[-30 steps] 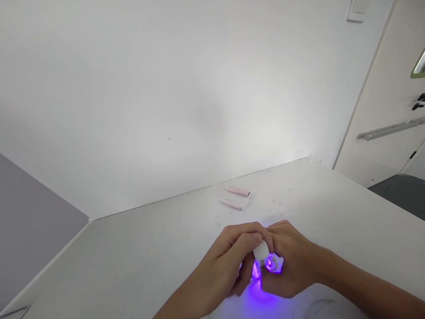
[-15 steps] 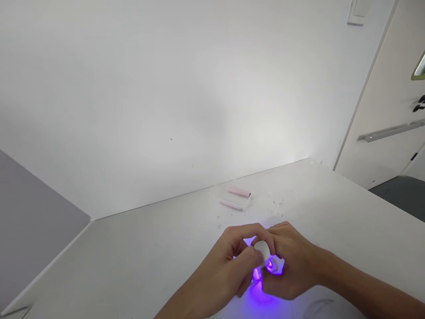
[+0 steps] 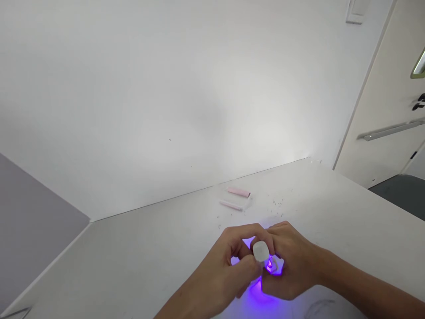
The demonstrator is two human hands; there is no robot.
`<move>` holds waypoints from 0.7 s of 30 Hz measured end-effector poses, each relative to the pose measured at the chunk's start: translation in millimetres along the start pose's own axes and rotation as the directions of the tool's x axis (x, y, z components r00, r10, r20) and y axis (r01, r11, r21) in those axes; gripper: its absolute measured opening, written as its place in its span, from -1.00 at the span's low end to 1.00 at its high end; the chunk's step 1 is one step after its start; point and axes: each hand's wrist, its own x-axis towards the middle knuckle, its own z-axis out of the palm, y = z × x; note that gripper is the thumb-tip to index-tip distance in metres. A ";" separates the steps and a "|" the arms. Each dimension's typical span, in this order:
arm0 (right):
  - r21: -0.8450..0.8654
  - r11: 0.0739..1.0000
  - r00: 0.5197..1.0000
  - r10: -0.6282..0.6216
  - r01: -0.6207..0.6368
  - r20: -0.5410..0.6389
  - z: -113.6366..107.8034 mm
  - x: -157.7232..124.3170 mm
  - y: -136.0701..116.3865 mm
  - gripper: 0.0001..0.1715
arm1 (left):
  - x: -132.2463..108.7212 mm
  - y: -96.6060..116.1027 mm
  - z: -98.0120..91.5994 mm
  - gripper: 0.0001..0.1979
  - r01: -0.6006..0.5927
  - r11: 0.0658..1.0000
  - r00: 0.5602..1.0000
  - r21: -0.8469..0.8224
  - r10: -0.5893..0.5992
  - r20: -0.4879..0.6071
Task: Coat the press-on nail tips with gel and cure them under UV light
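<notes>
My left hand [image 3: 229, 263] is closed around a small white lamp [image 3: 260, 251] that gives off violet light; its rounded square end faces me. The lamp's body is mostly hidden by my fingers. My right hand [image 3: 294, 261] is curled just beside and below it, with the fingers of both hands touching. Between the hands a small pale piece [image 3: 271, 265] glows violet, too bright to make out. What my right fingers pinch is hidden. Violet light falls on the white table [image 3: 142, 261] beneath my hands.
Beyond my hands lie a pink tube [image 3: 238, 192], a thinner pale pink stick [image 3: 231, 205] and clear packaging [image 3: 247, 203]. Dark crumbs [image 3: 277, 202] are scattered to their right. A white wall [image 3: 159, 97] closes the table's back; a door [image 3: 392, 102] stands at right.
My left thumb has slid down off the lamp's white end, so more of that end shows. My right hand stays in place.
</notes>
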 end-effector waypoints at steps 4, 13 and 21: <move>0.003 1.000 1.000 -0.008 0.008 -0.012 0.6 0.2 -0.4 -0.78 | 0.3 -3.4 -0.3 -0.82 -0.024 1.000 1.000 -0.001 0.024 0.007; 0.143 0.990 1.000 -0.012 0.011 0.004 -4.4 2.8 -3.6 -0.68 | 4.2 -6.7 3.4 -0.71 -0.015 1.000 0.999 -0.024 0.014 -0.030; 0.006 0.999 0.997 0.037 -0.037 0.064 -4.3 2.3 -5.4 -0.75 | 2.9 -3.8 3.5 -0.71 -0.012 1.000 1.000 -0.027 0.011 -0.029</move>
